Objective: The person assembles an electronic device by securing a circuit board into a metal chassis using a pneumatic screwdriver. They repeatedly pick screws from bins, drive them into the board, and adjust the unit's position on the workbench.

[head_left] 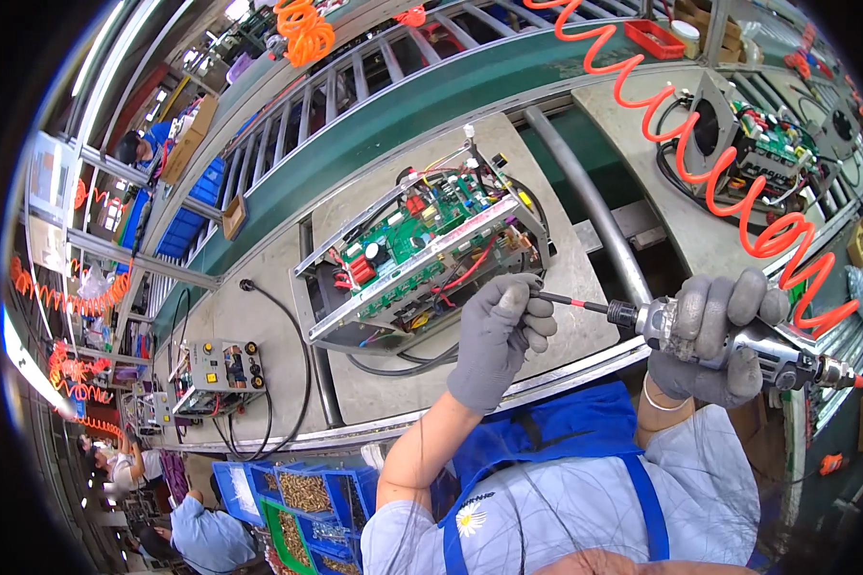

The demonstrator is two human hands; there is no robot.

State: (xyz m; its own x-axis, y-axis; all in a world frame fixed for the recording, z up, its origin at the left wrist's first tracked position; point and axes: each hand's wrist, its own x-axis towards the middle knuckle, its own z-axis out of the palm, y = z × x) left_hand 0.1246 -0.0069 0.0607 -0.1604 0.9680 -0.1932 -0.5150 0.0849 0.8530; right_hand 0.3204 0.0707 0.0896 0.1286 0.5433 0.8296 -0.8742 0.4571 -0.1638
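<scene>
My right hand [714, 335], in a grey glove, grips a silver pneumatic screwdriver [738, 347] held level, its bit [575, 304] pointing left. My left hand [499, 335], also gloved grey, pinches the tip of that bit with its fingertips. Just beyond my left hand sits an open metal chassis [422, 251] with a green circuit board, red and black wires and components. It rests on a grey pallet [364, 393] on the conveyor line.
An orange coiled air hose [738, 182] runs from the tool up to the top. A second open chassis [758, 144] stands at the right, another unit [216, 374] at the left. Blue and green bins of screws [302, 494] sit below. Other people work at the left.
</scene>
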